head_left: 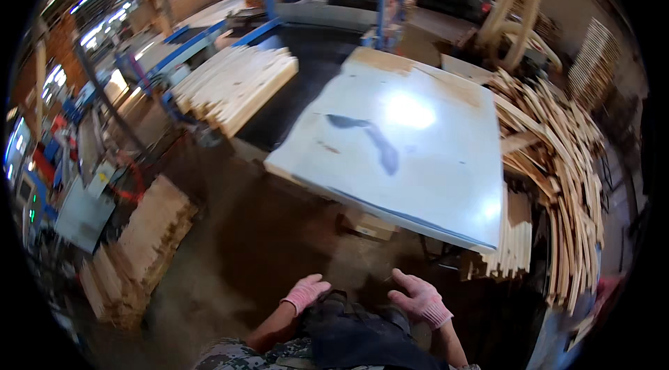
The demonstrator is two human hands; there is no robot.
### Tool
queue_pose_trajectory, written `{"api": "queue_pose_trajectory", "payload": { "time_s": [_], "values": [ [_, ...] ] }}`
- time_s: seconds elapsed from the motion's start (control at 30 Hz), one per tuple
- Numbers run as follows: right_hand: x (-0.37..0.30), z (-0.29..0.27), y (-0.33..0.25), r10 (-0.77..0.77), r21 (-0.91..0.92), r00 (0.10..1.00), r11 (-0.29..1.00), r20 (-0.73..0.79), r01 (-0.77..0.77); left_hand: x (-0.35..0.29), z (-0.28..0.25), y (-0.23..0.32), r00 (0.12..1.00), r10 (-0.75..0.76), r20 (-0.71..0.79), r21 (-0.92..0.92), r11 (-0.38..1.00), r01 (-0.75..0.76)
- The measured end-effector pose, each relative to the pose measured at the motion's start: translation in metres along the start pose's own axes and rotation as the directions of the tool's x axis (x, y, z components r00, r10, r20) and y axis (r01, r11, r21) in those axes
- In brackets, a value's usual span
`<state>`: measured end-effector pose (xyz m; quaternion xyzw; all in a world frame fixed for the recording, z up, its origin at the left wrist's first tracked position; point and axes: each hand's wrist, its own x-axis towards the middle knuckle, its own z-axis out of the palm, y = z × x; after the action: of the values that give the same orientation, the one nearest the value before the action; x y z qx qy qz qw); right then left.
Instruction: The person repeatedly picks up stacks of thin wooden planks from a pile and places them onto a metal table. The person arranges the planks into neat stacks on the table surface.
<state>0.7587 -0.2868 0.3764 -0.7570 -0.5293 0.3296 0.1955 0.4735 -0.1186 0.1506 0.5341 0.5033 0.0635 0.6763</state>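
Observation:
Both my hands are in pink-white knit work gloves and hang in front of my body, over my dark apron (362,335). My left hand (306,292) holds nothing; its fingers point inward to the right. My right hand (418,298) is empty too, with thumb and fingers apart. Ahead of them, out of touch, stands a large white-topped table (432,154) with a dark smear and worn brown patches. Left of it, a stack of pale wooden boards (237,81) lies beside a black conveyor belt (293,84).
A heap of thin wood strips (557,182) lines the table's right side, above stacked boards (517,237). More wood pieces (150,230) are piled low on the left, near a grey control box (83,206). A blue-framed machine (327,1) spans the belt's far end.

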Motion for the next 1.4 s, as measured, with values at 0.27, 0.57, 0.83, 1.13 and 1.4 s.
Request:
{"api": "queue_pose_trajectory", "payload": {
  "time_s": [0.27, 0.57, 0.83, 1.13, 1.4],
  "values": [
    [0.147, 0.032, 0.028, -0.023, 0.251, 0.891, 0.963, 0.453, -0.102, -0.034, -0.058, -0.03, 0.844, 0.06, -0.533, -0.426, 0.843, -0.329],
    [0.333, 0.077, 0.361, 0.038, -0.211, 0.372, 0.873, 0.927, 0.439, -0.117, 0.054, -0.179, 0.738, -0.323, -0.593, -0.362, 0.925, 0.115],
    [0.45, 0.122, 0.177, -0.01, -0.228, 0.233, 0.165, 0.973, 0.96, -0.21, 0.233, -0.247, 0.685, -0.676, -0.274, -0.381, 0.73, 0.568],
    [0.513, 0.315, -0.21, -0.093, -0.22, 0.606, 0.879, 0.79, 0.423, -0.132, 0.11, -0.179, 0.524, -0.836, -0.163, -0.905, -0.085, -0.416],
    [0.466, 0.402, -0.312, -0.201, -0.111, 0.255, 0.538, 0.946, 0.836, -0.072, 0.106, -0.215, 0.548, -0.669, -0.503, -0.86, 0.326, -0.392]
  ]
}}
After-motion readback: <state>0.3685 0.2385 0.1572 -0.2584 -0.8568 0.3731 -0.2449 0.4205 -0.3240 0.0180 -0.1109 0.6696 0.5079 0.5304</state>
